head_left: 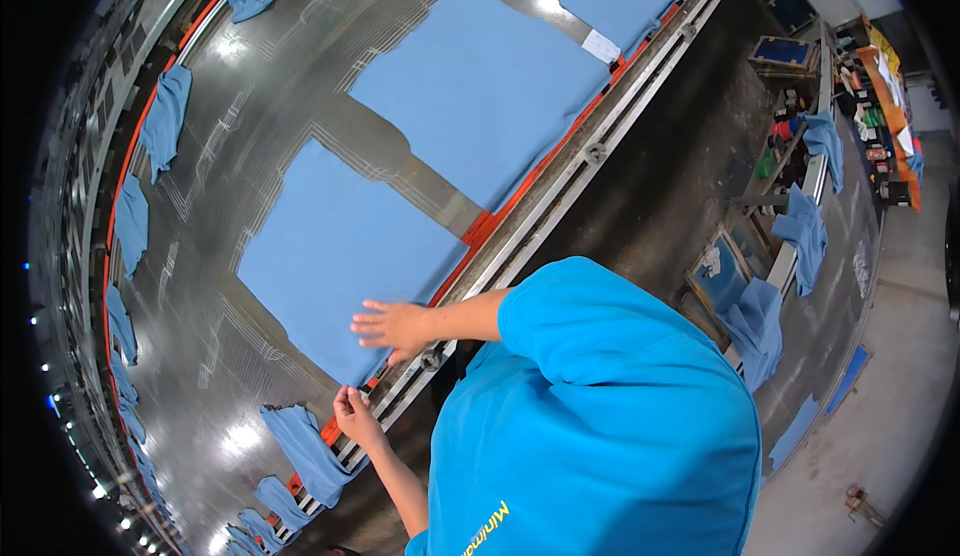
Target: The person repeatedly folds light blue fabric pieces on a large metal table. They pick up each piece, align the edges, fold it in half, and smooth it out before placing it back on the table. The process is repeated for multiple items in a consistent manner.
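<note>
Smoothing seems underway: your right hand (396, 328) lies spread on the flat light-blue cloth panel (335, 241), centre-left. Your left hand's (357, 420) grip at its lower corner is unclear; squaring that likely follows.

- The head view comes from the left one of two wide fisheye cameras worn side by side on the person's head, upright and unmirrored.
- It faces down over the wearer's blue shirt (600, 416), which looms close and large at lower centre and right.
- The right hand (395, 328) and left hand (355, 414) sit farther off, left of and below centre.
- The worktop (330, 56) runs aslant from lower left to upper right, its far edge bowed.
- Black surrounds the rounded field at the corners.
</note>
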Motion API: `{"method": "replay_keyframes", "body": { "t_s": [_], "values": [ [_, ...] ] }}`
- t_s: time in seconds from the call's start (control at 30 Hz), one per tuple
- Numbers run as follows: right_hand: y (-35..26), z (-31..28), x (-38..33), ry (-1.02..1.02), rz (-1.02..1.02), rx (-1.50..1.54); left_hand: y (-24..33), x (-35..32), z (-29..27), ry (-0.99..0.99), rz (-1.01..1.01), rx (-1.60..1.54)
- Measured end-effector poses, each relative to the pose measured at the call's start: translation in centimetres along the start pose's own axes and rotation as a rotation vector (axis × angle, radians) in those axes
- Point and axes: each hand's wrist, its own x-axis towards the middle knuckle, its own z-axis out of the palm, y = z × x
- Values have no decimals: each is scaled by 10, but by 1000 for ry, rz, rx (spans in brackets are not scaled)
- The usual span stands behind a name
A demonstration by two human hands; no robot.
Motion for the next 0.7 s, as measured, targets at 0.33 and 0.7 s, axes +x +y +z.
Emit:
{"method": "replay_keyframes", "body": {
  "t_s": [0.33,0.7],
  "values": [
    [-46,-1,-32,-130,123,562,15,-20,25,-115,12,-204],
    [-61,23,-3,122,481,511,-25,-39,-55,-103,15,-448]
  ]
}}
